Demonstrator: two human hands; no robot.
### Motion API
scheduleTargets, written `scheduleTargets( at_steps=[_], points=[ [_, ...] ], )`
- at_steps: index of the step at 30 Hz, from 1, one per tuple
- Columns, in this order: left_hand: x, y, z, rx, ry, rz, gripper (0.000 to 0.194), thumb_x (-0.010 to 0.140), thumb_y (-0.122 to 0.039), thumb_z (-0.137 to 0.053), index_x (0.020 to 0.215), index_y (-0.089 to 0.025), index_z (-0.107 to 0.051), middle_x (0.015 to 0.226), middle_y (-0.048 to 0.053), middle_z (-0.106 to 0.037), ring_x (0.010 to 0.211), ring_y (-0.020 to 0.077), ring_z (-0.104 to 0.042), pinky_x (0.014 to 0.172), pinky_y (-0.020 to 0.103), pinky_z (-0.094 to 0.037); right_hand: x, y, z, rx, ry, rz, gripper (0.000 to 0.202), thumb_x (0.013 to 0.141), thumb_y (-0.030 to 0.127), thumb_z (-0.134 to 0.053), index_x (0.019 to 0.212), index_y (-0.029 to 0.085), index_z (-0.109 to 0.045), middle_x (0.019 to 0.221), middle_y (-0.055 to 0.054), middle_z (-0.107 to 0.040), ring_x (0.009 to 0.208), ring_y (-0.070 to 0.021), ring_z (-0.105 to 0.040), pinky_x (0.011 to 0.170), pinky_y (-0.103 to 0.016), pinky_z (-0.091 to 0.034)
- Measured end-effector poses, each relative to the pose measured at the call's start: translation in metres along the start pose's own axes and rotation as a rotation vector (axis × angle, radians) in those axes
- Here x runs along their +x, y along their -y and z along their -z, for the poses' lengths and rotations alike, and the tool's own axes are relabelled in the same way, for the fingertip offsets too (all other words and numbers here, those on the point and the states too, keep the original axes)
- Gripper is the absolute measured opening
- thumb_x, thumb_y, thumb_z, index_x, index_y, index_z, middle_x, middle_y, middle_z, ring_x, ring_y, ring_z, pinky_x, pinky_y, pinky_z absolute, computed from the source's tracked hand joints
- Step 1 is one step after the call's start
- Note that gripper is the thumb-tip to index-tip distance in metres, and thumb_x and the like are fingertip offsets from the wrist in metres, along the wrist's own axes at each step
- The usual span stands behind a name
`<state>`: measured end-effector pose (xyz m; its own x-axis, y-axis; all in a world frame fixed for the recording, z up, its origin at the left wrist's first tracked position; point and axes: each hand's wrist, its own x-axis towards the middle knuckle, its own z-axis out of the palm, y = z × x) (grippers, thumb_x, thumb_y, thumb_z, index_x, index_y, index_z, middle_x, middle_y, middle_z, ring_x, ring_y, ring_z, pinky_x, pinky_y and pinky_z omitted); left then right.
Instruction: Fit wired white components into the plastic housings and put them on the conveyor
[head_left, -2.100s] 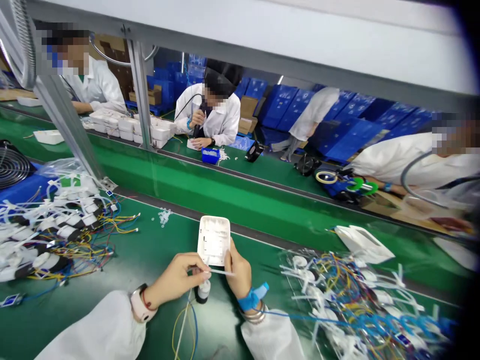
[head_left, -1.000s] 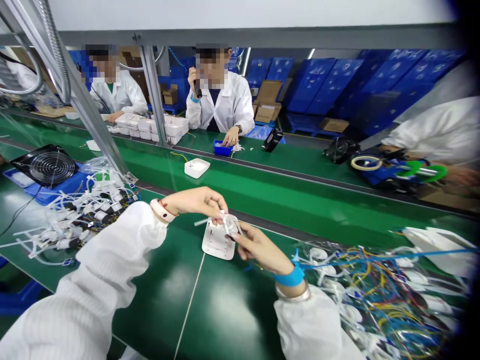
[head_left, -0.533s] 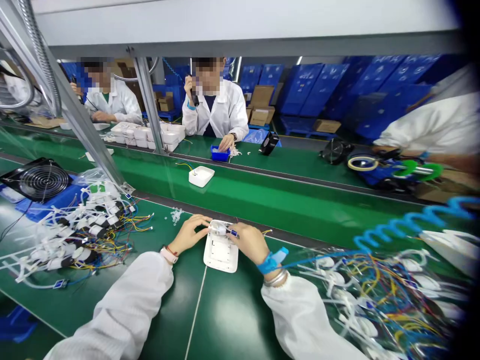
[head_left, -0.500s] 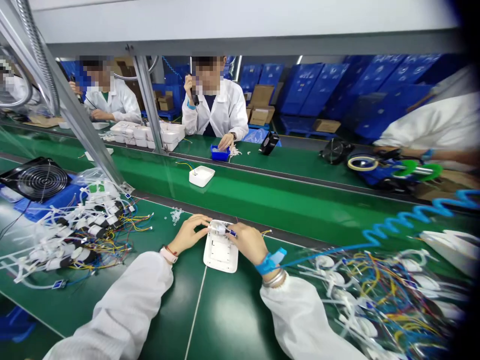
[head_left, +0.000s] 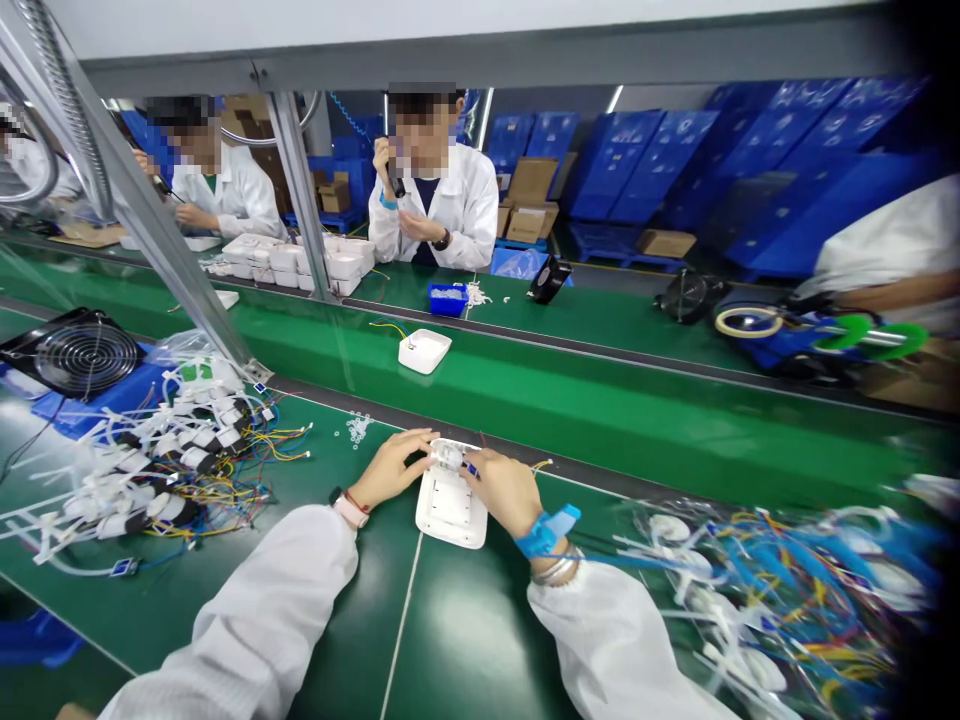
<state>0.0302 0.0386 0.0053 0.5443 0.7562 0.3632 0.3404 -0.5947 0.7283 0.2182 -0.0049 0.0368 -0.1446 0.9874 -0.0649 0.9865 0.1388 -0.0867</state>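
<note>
A shallow white plastic housing (head_left: pixel 452 508) lies on the green bench, its inner side up. A small white and clear part (head_left: pixel 448 457) sits in its far end. My left hand (head_left: pixel 391 470) is at the far left corner, its thumb and fingertips closed in on that part and the housing edge. Over the far right side bends my right hand (head_left: pixel 506 488), fingers pressed together at the part beside a small blue piece (head_left: pixel 471 468); its fingertips are partly hidden. Thin yellow wires (head_left: pixel 541 465) stick out beyond the right hand, which wears a blue wrist strap (head_left: pixel 551 530).
Wired parts with tubes (head_left: pixel 187 450) are heaped at left; another wired heap (head_left: pixel 772 590) lies at right. Small clear rings (head_left: pixel 358 428) lie near my left hand. A white housing (head_left: pixel 424 351) sits on the green belt (head_left: pixel 600 400). Co-workers (head_left: pixel 435 200) sit across, beyond a metal post (head_left: pixel 300 190).
My hands stay at the same end of the housing, with little change in the fingers. The view has shifted slightly. A co-worker's hand has lifted from the blue bin to chest height.
</note>
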Motion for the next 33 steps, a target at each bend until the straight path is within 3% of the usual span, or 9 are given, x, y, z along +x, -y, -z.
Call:
scheduleTargets(
  at_steps=[4,8,10,13,19,25,30,33],
  points=[
    [0.000,0.001,0.000,0.060,0.017,-0.039,0.013,0.085,-0.029,-0.053,0.091,-0.019,-0.061,0.118,0.006,-0.060,0.117,0.0193,-0.047,0.099,0.036,-0.034,0.000,-0.003,-0.001,-0.015,-0.008,0.015,0.022,0.086,0.033,-0.049,0.093,0.019,-0.064,0.093,-0.008,-0.064,0.078,-0.0204,-0.062,0.061,-0.028,-0.041],
    [-0.001,0.003,-0.001,0.092,0.011,-0.063,0.012,0.085,-0.028,-0.053,0.090,-0.020,-0.060,0.119,0.005,-0.060,0.116,0.0193,-0.047,0.099,0.037,-0.034,-0.005,-0.004,0.003,-0.036,-0.247,0.133,0.030,0.080,0.042,-0.056,0.091,0.015,-0.062,0.097,-0.012,-0.061,0.090,-0.0253,-0.055,0.070,-0.033,-0.041],
    [-0.001,0.003,-0.002,0.094,0.005,-0.064,0.012,0.085,-0.027,-0.053,0.090,-0.020,-0.060,0.119,0.005,-0.060,0.116,0.0192,-0.048,0.099,0.037,-0.035,-0.005,0.000,0.001,-0.011,-0.338,0.251,0.026,0.081,0.037,-0.057,0.092,0.014,-0.060,0.100,-0.012,-0.060,0.092,-0.0245,-0.052,0.075,-0.035,-0.040],
    [-0.001,0.004,-0.002,0.094,0.001,-0.062,0.012,0.085,-0.028,-0.053,0.089,-0.020,-0.061,0.118,0.005,-0.061,0.115,0.0195,-0.048,0.099,0.037,-0.035,0.001,0.008,-0.010,0.059,-0.345,0.406,0.011,0.084,0.021,-0.052,0.088,0.015,-0.060,0.090,-0.009,-0.063,0.084,-0.0205,-0.053,0.075,-0.032,-0.042],
    [0.000,0.008,0.003,0.095,0.040,-0.057,0.013,0.081,-0.030,-0.058,0.089,-0.021,-0.064,0.118,0.004,-0.061,0.115,0.0193,-0.049,0.098,0.036,-0.034,0.011,0.004,-0.033,0.208,-0.462,0.494,0.016,0.087,0.019,-0.047,0.089,0.018,-0.063,0.086,-0.005,-0.066,0.082,-0.0172,-0.057,0.074,-0.028,-0.045],
    [0.001,0.011,0.011,0.099,0.135,-0.023,0.035,0.062,-0.040,-0.075,0.092,-0.024,-0.065,0.122,0.004,-0.058,0.120,0.0222,-0.046,0.098,0.036,-0.032,0.010,0.001,-0.028,0.089,-0.338,0.593,0.018,0.086,0.018,-0.049,0.088,0.019,-0.067,0.081,-0.005,-0.066,0.078,-0.0176,-0.057,0.069,-0.028,-0.044],
    [0.001,0.011,0.009,0.083,0.136,-0.018,0.036,0.061,-0.040,-0.075,0.091,-0.024,-0.064,0.122,0.005,-0.058,0.121,0.0225,-0.045,0.098,0.035,-0.031,0.013,0.009,-0.023,0.032,-0.218,0.576,0.018,0.085,0.016,-0.049,0.087,0.018,-0.068,0.084,-0.005,-0.065,0.084,-0.0189,-0.055,0.074,-0.030,-0.044],
    [0.000,0.011,0.009,0.084,0.133,-0.018,0.036,0.061,-0.041,-0.075,0.092,-0.024,-0.064,0.122,0.005,-0.058,0.121,0.0227,-0.046,0.098,0.035,-0.031,0.011,0.017,-0.025,0.021,-0.256,0.509,0.018,0.084,0.018,-0.051,0.084,0.018,-0.068,0.088,-0.007,-0.063,0.085,-0.0201,-0.053,0.072,-0.032,-0.044]
  ],
)
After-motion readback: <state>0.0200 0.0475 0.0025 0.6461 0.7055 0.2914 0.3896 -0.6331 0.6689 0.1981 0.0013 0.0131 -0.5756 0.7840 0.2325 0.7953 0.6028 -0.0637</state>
